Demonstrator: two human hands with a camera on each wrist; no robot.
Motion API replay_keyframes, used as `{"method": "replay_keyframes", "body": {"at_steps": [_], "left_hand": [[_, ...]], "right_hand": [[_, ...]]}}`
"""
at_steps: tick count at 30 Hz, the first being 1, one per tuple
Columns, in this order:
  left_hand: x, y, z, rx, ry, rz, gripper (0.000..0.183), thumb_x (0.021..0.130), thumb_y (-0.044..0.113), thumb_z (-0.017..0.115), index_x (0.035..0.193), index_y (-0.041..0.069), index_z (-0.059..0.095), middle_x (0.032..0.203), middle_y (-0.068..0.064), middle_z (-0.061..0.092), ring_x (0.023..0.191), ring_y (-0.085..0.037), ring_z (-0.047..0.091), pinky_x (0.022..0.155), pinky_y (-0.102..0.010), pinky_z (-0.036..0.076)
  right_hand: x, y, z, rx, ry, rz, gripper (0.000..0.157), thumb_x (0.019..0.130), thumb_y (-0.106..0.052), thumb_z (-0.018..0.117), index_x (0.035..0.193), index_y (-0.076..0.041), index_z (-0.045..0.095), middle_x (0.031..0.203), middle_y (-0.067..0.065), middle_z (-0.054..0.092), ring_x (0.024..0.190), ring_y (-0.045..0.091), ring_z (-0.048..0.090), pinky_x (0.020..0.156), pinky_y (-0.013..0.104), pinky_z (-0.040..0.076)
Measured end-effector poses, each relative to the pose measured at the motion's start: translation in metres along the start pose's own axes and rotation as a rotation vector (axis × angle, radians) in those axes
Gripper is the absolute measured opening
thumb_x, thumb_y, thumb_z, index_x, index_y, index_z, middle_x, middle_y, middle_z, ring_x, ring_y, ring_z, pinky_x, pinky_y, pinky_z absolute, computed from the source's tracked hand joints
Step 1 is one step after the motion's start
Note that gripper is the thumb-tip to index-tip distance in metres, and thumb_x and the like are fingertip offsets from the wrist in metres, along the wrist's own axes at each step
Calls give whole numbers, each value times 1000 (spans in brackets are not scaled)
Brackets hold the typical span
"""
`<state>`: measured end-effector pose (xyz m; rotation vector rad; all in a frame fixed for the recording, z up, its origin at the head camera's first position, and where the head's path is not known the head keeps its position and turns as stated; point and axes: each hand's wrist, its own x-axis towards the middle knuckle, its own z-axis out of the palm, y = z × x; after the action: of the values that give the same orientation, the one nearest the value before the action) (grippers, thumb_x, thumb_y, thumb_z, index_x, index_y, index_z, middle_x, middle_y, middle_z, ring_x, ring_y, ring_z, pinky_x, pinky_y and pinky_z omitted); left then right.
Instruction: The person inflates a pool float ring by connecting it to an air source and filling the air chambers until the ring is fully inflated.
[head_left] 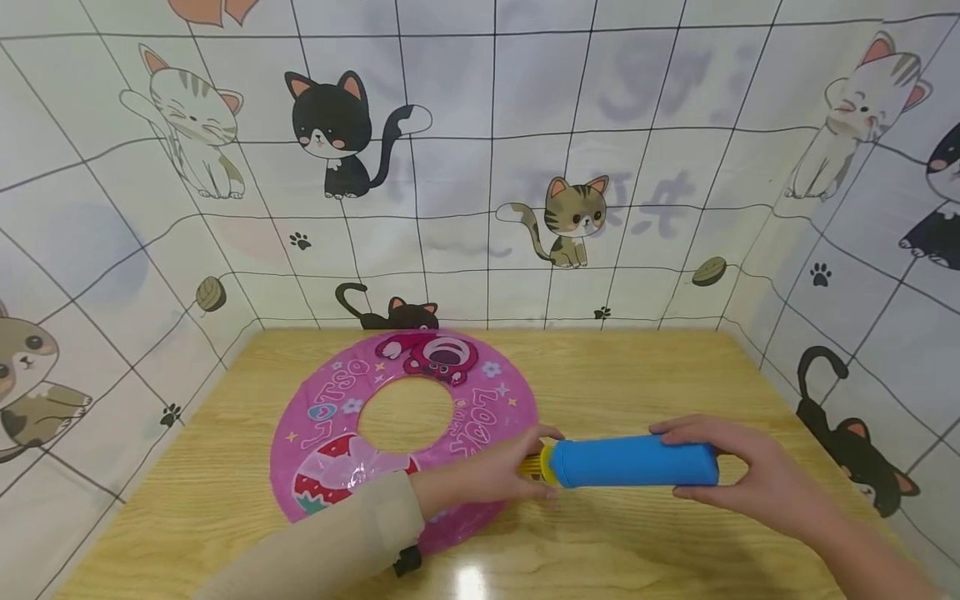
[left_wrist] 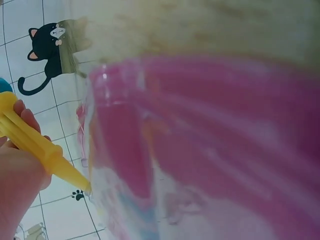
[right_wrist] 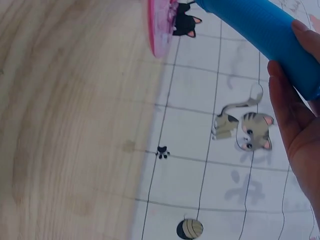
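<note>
A blue and yellow hand pump is held sideways between both hands, above the right part of the swim ring. My left hand grips its yellow nozzle end, whose tapered tip points at the ring's surface in the left wrist view. My right hand holds the far end of the blue barrel, thumb on one side and fingers on the other. The pink swim ring, printed with a bear, strawberries and letters, lies on the table, partly covered by the left forearm.
A small black object sits at the ring's near edge, beside the left sleeve. The wooden table meets a white gridded wall cloth with cartoon cats at the back and both sides.
</note>
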<state>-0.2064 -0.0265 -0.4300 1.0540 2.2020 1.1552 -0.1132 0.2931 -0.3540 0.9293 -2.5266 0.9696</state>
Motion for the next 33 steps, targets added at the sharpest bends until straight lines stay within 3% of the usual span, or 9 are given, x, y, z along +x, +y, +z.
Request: {"method": "replay_keyframes", "body": {"at_steps": [4,9,21,26,30,33], "left_hand": [[-2,-4,-2,15,34,-16,57,91,32,70,138,28,39,135,-7,55,124,-20,51,104,-42,40],[-4,-7,-4,32,34,4,46,92,30,69,133,26,49,126,1,59,116,-13,54,100,-33,43],[-21,-7,-14,66,5,-26,40,95,31,64,132,26,50,139,1,51,130,-20,46,107,-39,37],[-26,-10,-16,73,3,-34,43,95,34,64,134,27,48,141,0,49,130,-21,46,107,-40,38],[-29,-11,-18,77,5,-51,43,94,33,65,134,27,48,141,0,49,130,-21,47,106,-40,38],[-30,-11,-19,83,10,-61,43,93,32,67,131,28,49,139,1,51,128,-20,49,106,-40,39]], "right_hand": [[-7,0,-15,27,-6,58,66,66,0,87,126,-12,61,130,-3,60,118,-2,49,76,21,51],[-20,3,-31,-9,21,99,71,65,6,85,129,-7,59,132,-4,58,119,-3,47,79,14,46],[-32,5,-56,-59,41,94,75,56,14,86,124,-5,61,133,-8,57,118,-5,48,78,13,48],[-38,8,-65,-140,12,108,79,55,11,87,127,-6,59,136,-10,52,122,-5,44,79,15,48],[-41,13,-73,-248,7,91,81,52,7,89,126,-9,60,134,-16,51,119,-11,40,67,18,50],[-43,14,-75,-302,7,69,83,49,6,91,125,-9,61,134,-17,50,119,-11,39,66,19,51]]}}
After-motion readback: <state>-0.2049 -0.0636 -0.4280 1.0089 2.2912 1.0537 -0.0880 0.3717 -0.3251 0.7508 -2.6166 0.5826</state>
